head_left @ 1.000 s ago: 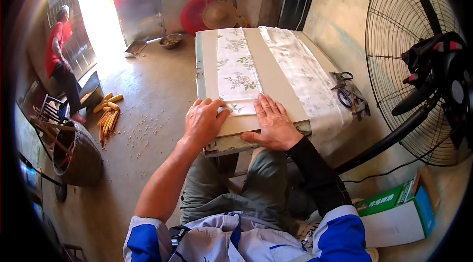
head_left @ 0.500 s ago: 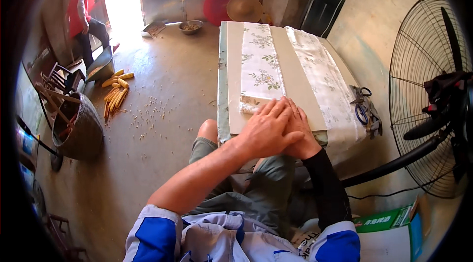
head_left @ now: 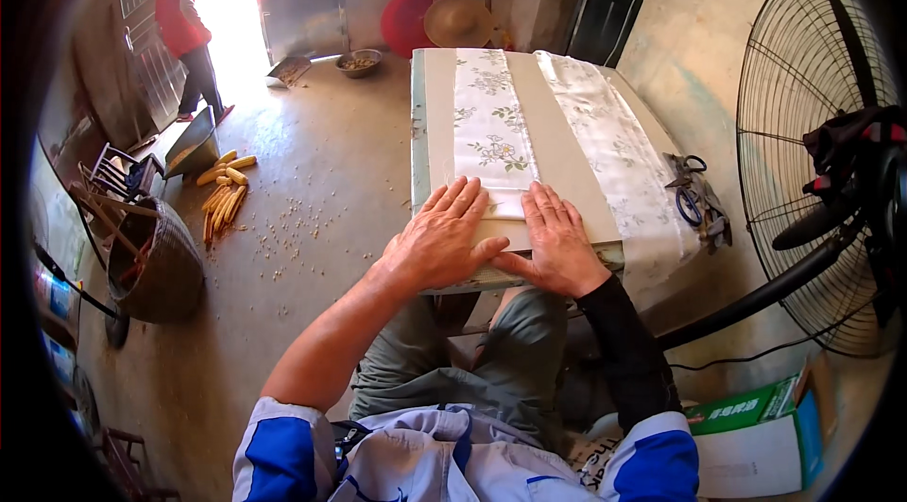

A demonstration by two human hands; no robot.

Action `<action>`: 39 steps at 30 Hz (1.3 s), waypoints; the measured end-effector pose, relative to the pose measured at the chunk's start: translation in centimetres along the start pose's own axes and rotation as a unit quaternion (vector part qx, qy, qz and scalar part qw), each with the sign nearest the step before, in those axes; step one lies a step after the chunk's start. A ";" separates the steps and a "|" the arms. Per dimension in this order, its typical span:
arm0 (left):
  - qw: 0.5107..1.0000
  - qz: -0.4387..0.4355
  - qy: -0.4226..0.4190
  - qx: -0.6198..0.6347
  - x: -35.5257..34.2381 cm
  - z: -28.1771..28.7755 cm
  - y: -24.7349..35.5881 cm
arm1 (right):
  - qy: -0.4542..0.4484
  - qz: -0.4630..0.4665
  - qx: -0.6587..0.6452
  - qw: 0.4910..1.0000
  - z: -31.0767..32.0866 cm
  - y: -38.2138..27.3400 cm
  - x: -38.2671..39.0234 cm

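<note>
A white cloth strip with a green and grey flower print (head_left: 496, 115) runs lengthwise over the beige board (head_left: 553, 115) on the table. Its near end is doubled over into a flat fold (head_left: 507, 204). My left hand (head_left: 442, 236) lies flat at the left corner of this fold, fingers stretched out. At the right corner rests my right hand (head_left: 559, 242), also flat with fingers extended. The thumbs point toward each other near the board's front edge. A second, wider flowered cloth (head_left: 605, 143) lies to the right, its near end hanging over the table edge.
Scissors with blue handles (head_left: 690, 204) lie on the table's right edge. A large black fan (head_left: 812, 162) stands at the right. Corn cobs (head_left: 225, 195), scattered kernels and a woven basket (head_left: 156, 266) are on the floor at left. A person in a red vest (head_left: 179, 16) stands by the doorway.
My left hand, which lay over my right, has moved left, so the hands are now apart on either side of the fold. The person in red has turned and straightened up at the doorway.
</note>
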State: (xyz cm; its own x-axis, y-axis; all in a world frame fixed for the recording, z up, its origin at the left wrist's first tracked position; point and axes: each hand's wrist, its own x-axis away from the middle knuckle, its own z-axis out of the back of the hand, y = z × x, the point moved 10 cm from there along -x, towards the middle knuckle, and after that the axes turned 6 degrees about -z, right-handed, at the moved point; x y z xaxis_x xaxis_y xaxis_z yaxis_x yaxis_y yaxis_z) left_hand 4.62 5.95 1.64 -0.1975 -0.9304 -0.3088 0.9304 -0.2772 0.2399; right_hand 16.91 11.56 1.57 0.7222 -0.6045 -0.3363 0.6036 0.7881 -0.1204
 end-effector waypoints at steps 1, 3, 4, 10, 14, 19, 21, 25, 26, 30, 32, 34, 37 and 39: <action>1.000 -0.005 0.006 -0.004 0.1 0.1 0.0 | 0.000 -0.001 -0.001 1.000 0.1 -0.2 0.0; 1.000 -0.007 0.001 -0.012 0.1 -0.1 0.1 | 0.026 0.042 0.033 0.998 0.9 -1.6 0.3; 1.000 -0.006 -0.005 -0.020 0.1 -0.2 0.2 | 0.024 0.039 0.034 0.998 1.3 -2.2 0.3; 1.000 -0.002 0.005 -0.007 0.0 0.2 0.3 | 0.027 0.078 -0.079 0.994 0.8 -4.4 1.6; 1.000 -0.004 0.004 -0.015 0.2 0.1 0.1 | 0.021 0.047 -0.008 0.999 1.0 -2.4 2.8; 0.999 -0.022 -0.001 -0.041 0.1 -0.2 0.6 | -0.004 0.033 0.012 0.999 1.5 -1.3 3.7; 0.999 -0.037 0.007 -0.037 0.0 -0.1 1.1 | -0.001 0.028 0.020 0.999 1.7 -1.3 3.8; 0.999 -0.041 0.021 -0.025 0.1 0.2 0.9 | 0.056 0.052 0.040 0.996 3.0 -2.3 3.1; 0.999 -0.035 0.020 -0.027 0.2 0.2 0.8 | 0.055 0.056 0.036 0.996 3.3 -2.3 2.8; 0.999 -0.028 0.016 -0.035 0.4 0.2 0.6 | 0.042 0.051 -0.002 0.998 4.7 -1.8 0.2; 0.999 -0.035 0.020 -0.033 0.4 0.1 0.6 | 0.074 0.108 0.031 0.991 5.3 -2.4 -0.9; 0.999 -0.030 0.018 -0.029 0.1 0.5 1.0 | 0.096 0.139 0.023 0.985 5.7 -2.5 -1.1; 0.998 -0.048 0.031 -0.008 -0.1 0.7 1.4 | 0.099 0.181 0.053 0.977 5.1 -2.9 -1.0; 0.998 -0.042 0.038 -0.004 0.0 0.6 1.3 | 0.104 0.185 0.053 0.976 4.8 -3.1 -0.9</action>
State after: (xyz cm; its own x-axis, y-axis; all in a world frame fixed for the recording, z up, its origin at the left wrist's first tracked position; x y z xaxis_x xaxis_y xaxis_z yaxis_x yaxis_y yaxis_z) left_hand 5.69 5.47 2.55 -0.2514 -0.8831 -0.3962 0.9142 -0.3512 0.2025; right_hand 16.02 9.14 6.72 0.8201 -0.2354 -0.5215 0.3538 0.9249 0.1389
